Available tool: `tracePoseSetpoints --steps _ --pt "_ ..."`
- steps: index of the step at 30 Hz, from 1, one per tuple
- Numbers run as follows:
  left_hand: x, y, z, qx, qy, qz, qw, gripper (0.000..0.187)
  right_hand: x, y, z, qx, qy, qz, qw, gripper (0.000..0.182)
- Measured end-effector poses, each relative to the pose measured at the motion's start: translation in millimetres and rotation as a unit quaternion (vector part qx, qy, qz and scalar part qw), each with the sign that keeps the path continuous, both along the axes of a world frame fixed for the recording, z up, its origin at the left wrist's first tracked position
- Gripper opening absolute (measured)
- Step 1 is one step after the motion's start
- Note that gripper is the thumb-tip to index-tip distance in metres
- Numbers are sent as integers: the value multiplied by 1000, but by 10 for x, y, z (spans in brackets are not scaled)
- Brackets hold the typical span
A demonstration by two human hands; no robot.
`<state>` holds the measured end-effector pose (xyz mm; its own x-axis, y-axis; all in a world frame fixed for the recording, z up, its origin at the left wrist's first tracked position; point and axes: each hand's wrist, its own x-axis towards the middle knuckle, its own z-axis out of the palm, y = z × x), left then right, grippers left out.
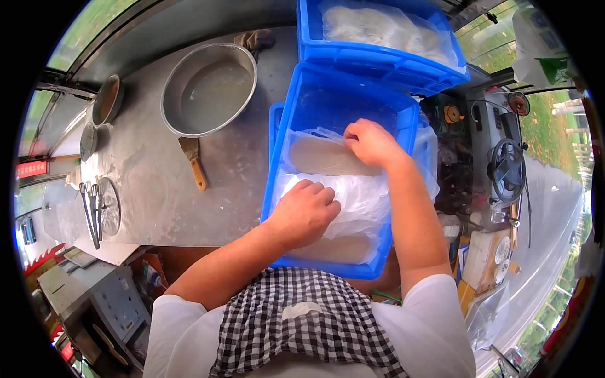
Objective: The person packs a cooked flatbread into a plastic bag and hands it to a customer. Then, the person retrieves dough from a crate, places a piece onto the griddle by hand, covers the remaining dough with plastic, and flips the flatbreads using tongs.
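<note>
A blue bin (273, 189) holds pale dough pieces under and between clear plastic sheeting. One long dough piece (328, 156) lies across the middle of the bin, and another (334, 249) lies near its front edge. Crumpled plastic (359, 201) covers the space between them. My left hand (305, 211) is closed over the plastic at the bin's left side, its fingers curled. My right hand (370, 143) is pinched at the right end of the middle dough piece, near the plastic's edge. What its fingertips hold is too small to make out.
Behind stands a second blue bin (378, 51) with plastic-covered dough. On the metal table (151, 208) are a large metal basin (170, 104) of liquid, a wooden-handled scraper (196, 167), a cloth (255, 40), small bowls and several utensils. A steering wheel (506, 169) is at the right.
</note>
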<state>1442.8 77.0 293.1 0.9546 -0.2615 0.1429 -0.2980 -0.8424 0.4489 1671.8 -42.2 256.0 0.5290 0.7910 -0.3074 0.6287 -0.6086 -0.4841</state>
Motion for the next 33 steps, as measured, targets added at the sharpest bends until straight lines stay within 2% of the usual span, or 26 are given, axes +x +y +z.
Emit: tracePoseSetpoints --steps 2,5,8,14,19,25,28,29,33 --pt "-2 -8 7 0 3 -1 1000 18 -9 10 53 -3 12 3 1000 19" --pt "-6 -18 22 -10 6 6 1000 17 -101 7 245 -18 43 -81 996 19" --pt "-17 -27 13 -31 1 21 999 16 -163 -102 255 57 27 -85 994 17" --pt "-17 -64 19 -41 7 30 999 15 -360 -156 687 128 106 -102 981 20" --pt "-26 -94 23 -61 30 55 996 23 -760 -282 783 154 33 -23 987 16" --pt "-2 -37 150 -204 42 131 969 38 -1120 -367 798 166 -37 30 985 5" --pt "58 -44 115 -267 -8 190 945 41 -1180 -386 776 210 14 6 978 6" --pt "92 -54 121 -256 -13 207 944 44 -1192 -402 785 198 17 4 980 6" --pt "140 8 123 -138 11 126 982 29 -1228 -482 945 169 47 -3 984 9"
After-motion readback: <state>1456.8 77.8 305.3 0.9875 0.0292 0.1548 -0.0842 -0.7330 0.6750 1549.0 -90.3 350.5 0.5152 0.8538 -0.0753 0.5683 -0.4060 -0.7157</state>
